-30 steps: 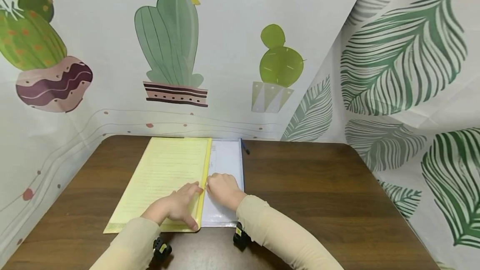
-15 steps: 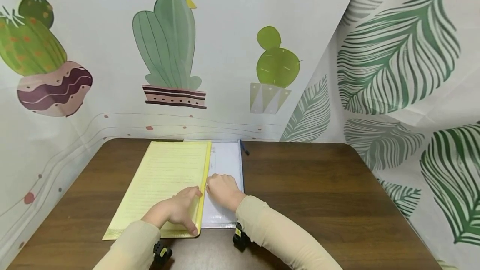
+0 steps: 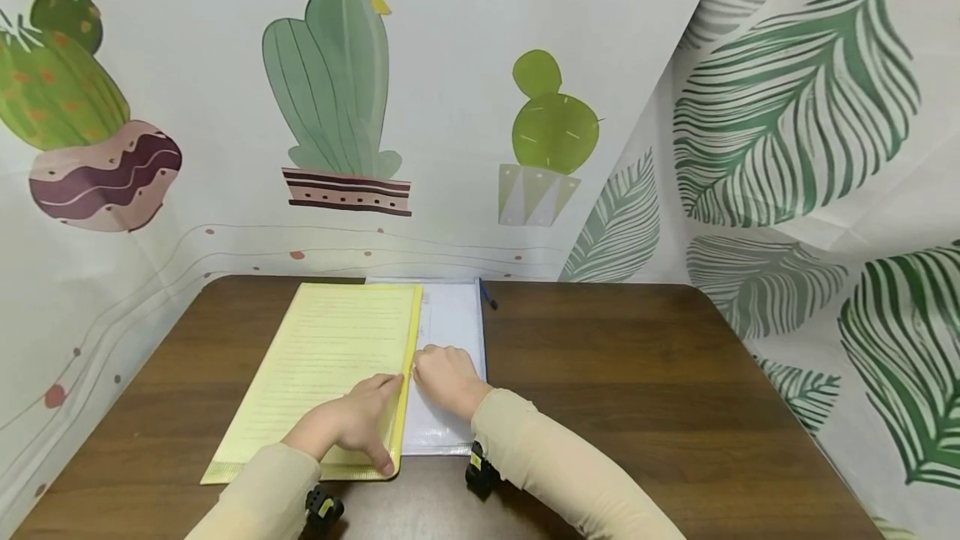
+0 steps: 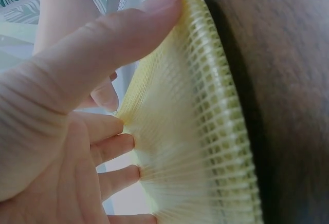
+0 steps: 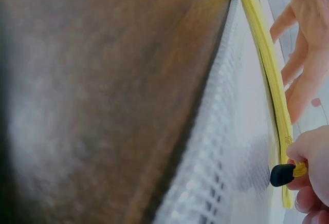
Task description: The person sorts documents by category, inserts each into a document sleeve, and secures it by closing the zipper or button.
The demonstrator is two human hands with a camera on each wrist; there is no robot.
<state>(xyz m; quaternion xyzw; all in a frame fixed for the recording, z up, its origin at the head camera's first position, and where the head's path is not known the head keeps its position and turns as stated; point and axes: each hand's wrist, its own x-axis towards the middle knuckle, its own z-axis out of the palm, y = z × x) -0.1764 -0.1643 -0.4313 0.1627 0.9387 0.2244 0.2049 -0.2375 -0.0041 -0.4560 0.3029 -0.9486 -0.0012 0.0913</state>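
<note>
A yellow mesh zip pouch (image 3: 330,348) with a printed sheet showing through lies flat on the table. My left hand (image 3: 351,422) rests on its right side with fingers spread, thumb at the near right corner and fingertips along the zip edge. My right hand (image 3: 448,377) is beside that edge, pinching the zipper pull (image 5: 282,174), a yellow cord with a black tip, between thumb and finger. Under the yellow pouch's right side lies a clear white zip pouch (image 3: 454,315) with blue edging, partly covered. In the left wrist view, the thumb (image 4: 162,3) is at the mesh corner.
The brown wooden table (image 3: 600,373) extends right of the pouches. A blue pull with a dark tip (image 3: 489,297) sticks out from the white pouch's far right corner. A cactus-printed cloth (image 3: 450,107) hangs behind the table.
The yellow pouch has slid slightly towards me, uncovering a strip of the white pouch's far edge. The left hand's thumb has moved nearer with it; the right hand stays almost in place.
</note>
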